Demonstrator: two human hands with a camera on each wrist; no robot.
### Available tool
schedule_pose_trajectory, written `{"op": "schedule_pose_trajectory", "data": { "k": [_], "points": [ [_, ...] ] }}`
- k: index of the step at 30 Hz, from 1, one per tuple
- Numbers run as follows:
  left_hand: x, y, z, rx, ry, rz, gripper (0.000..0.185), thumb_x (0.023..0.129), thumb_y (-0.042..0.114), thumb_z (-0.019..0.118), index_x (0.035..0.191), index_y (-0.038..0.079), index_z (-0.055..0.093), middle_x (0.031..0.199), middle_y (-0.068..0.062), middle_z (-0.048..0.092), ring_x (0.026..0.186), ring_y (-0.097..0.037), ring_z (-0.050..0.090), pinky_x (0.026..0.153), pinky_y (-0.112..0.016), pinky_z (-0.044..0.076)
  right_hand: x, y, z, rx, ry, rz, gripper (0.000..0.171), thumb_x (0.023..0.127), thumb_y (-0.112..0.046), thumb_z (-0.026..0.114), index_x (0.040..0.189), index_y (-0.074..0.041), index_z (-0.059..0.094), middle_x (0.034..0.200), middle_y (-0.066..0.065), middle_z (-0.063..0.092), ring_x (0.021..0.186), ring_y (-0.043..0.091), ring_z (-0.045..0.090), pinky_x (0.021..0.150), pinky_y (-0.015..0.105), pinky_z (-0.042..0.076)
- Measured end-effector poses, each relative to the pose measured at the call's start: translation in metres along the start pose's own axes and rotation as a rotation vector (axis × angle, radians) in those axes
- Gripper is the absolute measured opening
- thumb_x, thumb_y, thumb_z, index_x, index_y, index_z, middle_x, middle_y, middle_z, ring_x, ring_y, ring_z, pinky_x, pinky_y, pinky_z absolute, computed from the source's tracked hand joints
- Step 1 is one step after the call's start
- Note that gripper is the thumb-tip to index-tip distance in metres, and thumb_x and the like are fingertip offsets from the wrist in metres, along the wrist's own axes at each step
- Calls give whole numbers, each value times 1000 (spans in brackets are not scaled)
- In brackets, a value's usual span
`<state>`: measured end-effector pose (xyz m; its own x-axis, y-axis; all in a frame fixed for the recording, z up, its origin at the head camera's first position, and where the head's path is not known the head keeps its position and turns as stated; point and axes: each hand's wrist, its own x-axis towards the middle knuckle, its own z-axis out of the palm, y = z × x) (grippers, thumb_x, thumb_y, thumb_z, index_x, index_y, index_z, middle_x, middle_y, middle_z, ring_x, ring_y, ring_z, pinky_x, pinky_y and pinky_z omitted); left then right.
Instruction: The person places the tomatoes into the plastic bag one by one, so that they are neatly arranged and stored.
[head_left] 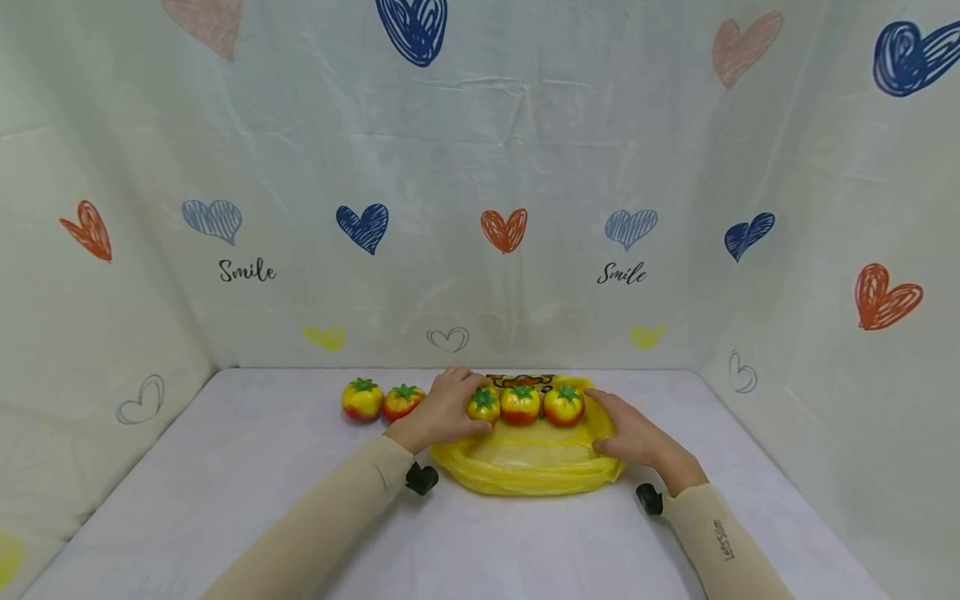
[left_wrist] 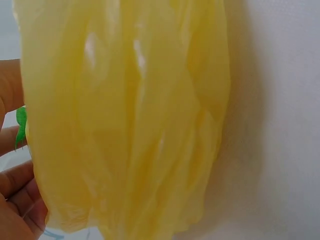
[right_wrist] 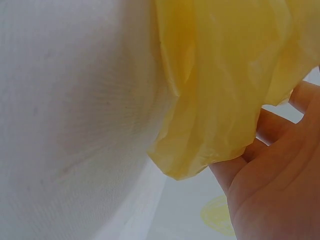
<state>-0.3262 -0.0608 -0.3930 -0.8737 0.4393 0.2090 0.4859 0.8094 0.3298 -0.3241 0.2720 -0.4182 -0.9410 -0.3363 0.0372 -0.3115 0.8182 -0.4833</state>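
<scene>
In the head view, my left hand has its thumb and fingers around a red-and-yellow toy tomato at the left part of a yellow plastic bag. Two more tomatoes, a middle one and a right one, sit in a row on the bag. My right hand is at the bag's right edge, fingers spread and extended, touching the plastic. The left wrist view shows a bit of green leaf by the left fingers; the bag hides the rest of that tomato.
Left of the bag stand two further tomatoes, one far left and one partly behind my left hand. The white-covered table meets a cloth backdrop with printed hearts at the back and sides.
</scene>
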Motion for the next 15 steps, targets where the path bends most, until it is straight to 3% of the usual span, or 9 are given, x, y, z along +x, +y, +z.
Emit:
{"op": "schedule_pose_trajectory", "data": {
  "k": [5,15],
  "points": [
    [2,0,-1,-24,-9,-31,64,78,38,78,132,18,52,133,-6,46,120,-25,38,105,-43,34,0,0,0,9,-2,-3,82,77,-14,72,148,-10,31,150,19,32,136,41,29,108,60,22],
    [4,-3,6,1,-5,-20,63,78,37,78,132,16,52,130,-5,48,120,-25,38,107,-42,31,0,-1,0,2,-1,10,82,78,-15,72,148,-11,30,150,19,31,136,41,29,108,61,23]
  ]
}}
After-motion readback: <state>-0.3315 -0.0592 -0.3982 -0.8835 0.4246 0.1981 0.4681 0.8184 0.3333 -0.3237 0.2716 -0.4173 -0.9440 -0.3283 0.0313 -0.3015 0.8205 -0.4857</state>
